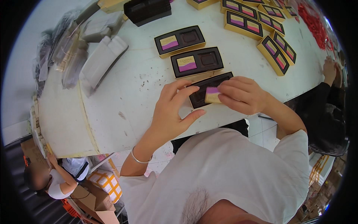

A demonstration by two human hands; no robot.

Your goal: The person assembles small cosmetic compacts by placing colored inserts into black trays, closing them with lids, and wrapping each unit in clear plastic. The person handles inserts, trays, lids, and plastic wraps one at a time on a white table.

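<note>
To the left, translucent white plastic pieces (pixel 102 61) lie stacked, well apart from the hands. The left hand (pixel 169 106) spreads thumb and fingers wide around the left end of a gold-sided rectangular box with a black tray (pixel 212 81); so loose a brace could let it slide under pressure. A similar gold-sided black-trayed box (pixel 201 70) sits just behind and might get bumped. The small gold-and-purple rectangular packet (pixel 213 96) is over the tray's near side, held between the right hand's (pixel 240 95) bunched fingers; whether it touches the tray, I cannot tell. Entering crooked, it could catch a tray wall and crease.
</note>
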